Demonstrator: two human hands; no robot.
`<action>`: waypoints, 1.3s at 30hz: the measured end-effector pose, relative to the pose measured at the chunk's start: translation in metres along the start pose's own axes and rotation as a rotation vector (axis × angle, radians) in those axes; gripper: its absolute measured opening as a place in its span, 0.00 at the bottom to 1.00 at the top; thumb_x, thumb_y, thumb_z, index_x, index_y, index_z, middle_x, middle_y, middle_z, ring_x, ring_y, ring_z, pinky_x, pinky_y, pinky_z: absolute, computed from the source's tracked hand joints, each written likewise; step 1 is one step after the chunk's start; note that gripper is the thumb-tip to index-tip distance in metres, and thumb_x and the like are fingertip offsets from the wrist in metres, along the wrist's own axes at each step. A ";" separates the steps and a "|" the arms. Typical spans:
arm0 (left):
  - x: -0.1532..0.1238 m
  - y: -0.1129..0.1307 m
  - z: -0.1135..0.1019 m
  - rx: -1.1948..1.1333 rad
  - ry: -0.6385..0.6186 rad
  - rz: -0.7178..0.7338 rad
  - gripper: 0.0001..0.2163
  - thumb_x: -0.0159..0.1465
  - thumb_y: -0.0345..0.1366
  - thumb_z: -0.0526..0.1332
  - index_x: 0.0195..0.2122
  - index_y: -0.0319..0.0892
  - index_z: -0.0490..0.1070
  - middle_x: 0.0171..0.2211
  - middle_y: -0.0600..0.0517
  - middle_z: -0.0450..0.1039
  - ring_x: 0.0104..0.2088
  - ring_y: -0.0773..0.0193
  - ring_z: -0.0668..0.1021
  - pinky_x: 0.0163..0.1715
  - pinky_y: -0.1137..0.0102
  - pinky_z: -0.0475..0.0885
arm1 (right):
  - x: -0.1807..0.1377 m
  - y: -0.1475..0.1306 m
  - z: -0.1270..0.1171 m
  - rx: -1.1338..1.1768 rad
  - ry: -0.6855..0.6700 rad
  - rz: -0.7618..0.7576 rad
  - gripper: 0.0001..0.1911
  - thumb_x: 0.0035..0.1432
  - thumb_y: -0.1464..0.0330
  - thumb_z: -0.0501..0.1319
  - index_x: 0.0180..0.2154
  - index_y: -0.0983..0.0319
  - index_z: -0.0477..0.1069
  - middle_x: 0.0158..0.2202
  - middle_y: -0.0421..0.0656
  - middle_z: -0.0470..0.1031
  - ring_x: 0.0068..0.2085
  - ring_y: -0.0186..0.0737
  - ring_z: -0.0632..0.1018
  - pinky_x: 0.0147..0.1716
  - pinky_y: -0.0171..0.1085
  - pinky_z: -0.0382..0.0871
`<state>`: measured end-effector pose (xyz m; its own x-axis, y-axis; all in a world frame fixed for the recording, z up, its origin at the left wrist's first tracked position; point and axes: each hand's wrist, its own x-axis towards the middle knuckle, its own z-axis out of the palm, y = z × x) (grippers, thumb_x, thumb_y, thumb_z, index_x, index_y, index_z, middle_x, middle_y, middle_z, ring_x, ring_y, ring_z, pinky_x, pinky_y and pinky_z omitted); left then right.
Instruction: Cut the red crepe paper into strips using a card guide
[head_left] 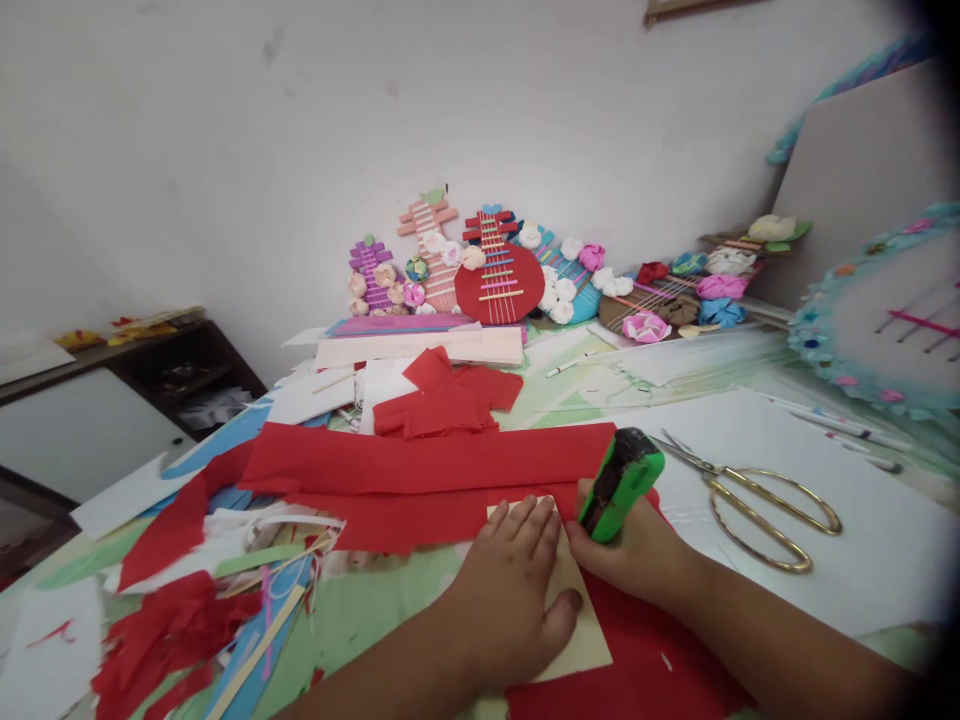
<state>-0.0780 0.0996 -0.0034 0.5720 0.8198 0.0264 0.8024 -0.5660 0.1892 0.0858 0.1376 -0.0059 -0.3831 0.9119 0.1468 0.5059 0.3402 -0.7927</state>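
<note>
My left hand (510,590) lies flat with fingers outstretched, pressing on a cream-coloured card (585,630). The card rests on a sheet of red paper (660,660). My right hand (637,560) is closed around a green and black utility knife (622,485), held upright at the card's right edge; its blade is hidden behind my fingers. A long red strip (420,460) lies just beyond both hands. Gold-handled scissors (757,500) rest on white paper to the right of my right hand, their blades partly open.
Red scraps (172,640) and thin strips clutter the left. More red pieces (450,400) lie farther back. Decorated paper instruments, one with a red body (499,285), lean against the wall. A round blue-edged piece (885,310) stands at right; a low cabinet (90,430) stands left.
</note>
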 end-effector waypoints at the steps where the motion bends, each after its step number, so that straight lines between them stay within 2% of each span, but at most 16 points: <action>1: 0.000 0.000 0.000 -0.001 0.003 0.000 0.26 0.63 0.46 0.44 0.58 0.34 0.49 0.59 0.45 0.45 0.58 0.54 0.50 0.55 0.57 0.45 | 0.000 0.000 0.000 0.000 -0.006 0.001 0.11 0.45 0.72 0.53 0.17 0.60 0.52 0.14 0.34 0.57 0.19 0.30 0.63 0.16 0.30 0.53; 6: 0.001 0.001 0.000 -0.010 -0.003 -0.012 0.28 0.62 0.48 0.44 0.58 0.34 0.49 0.59 0.44 0.45 0.58 0.53 0.50 0.55 0.57 0.45 | 0.000 -0.001 -0.002 0.005 -0.037 0.020 0.11 0.46 0.71 0.53 0.17 0.60 0.53 0.15 0.34 0.58 0.20 0.31 0.64 0.17 0.30 0.55; 11: 0.001 0.001 -0.001 -0.019 -0.013 -0.017 0.28 0.62 0.49 0.45 0.58 0.34 0.50 0.59 0.44 0.45 0.58 0.53 0.50 0.55 0.57 0.45 | 0.000 -0.004 -0.005 0.044 0.046 -0.003 0.11 0.46 0.71 0.54 0.19 0.59 0.51 0.16 0.33 0.57 0.19 0.30 0.63 0.18 0.30 0.56; 17: 0.002 0.001 -0.002 -0.029 -0.023 -0.024 0.28 0.62 0.49 0.45 0.58 0.35 0.49 0.59 0.45 0.44 0.58 0.53 0.50 0.55 0.57 0.45 | -0.001 -0.002 -0.005 0.057 0.053 -0.022 0.09 0.47 0.69 0.53 0.20 0.59 0.52 0.18 0.35 0.60 0.21 0.32 0.66 0.20 0.31 0.60; 21: 0.002 0.001 -0.001 -0.035 -0.025 -0.029 0.28 0.62 0.48 0.45 0.58 0.35 0.49 0.59 0.45 0.44 0.58 0.53 0.49 0.55 0.57 0.44 | -0.002 0.000 -0.004 0.033 0.001 -0.019 0.12 0.48 0.69 0.53 0.18 0.59 0.51 0.16 0.34 0.57 0.20 0.31 0.64 0.18 0.31 0.57; 30: 0.001 0.002 -0.002 -0.030 -0.028 -0.022 0.28 0.62 0.48 0.45 0.58 0.34 0.49 0.59 0.44 0.44 0.58 0.52 0.49 0.55 0.57 0.45 | 0.002 -0.001 -0.003 -0.043 0.005 -0.021 0.12 0.47 0.68 0.53 0.17 0.60 0.52 0.15 0.35 0.58 0.19 0.31 0.64 0.18 0.31 0.56; 39: 0.001 0.002 -0.002 -0.021 -0.023 -0.019 0.27 0.62 0.48 0.44 0.58 0.36 0.49 0.59 0.45 0.43 0.58 0.53 0.49 0.55 0.58 0.44 | 0.001 -0.003 -0.004 0.093 -0.008 -0.014 0.12 0.47 0.67 0.53 0.18 0.60 0.51 0.16 0.34 0.55 0.20 0.30 0.62 0.19 0.31 0.56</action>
<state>-0.0766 0.0994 -0.0006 0.5609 0.8279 0.0000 0.8095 -0.5484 0.2097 0.0875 0.1388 -0.0010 -0.3957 0.9054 0.1539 0.4263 0.3295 -0.8424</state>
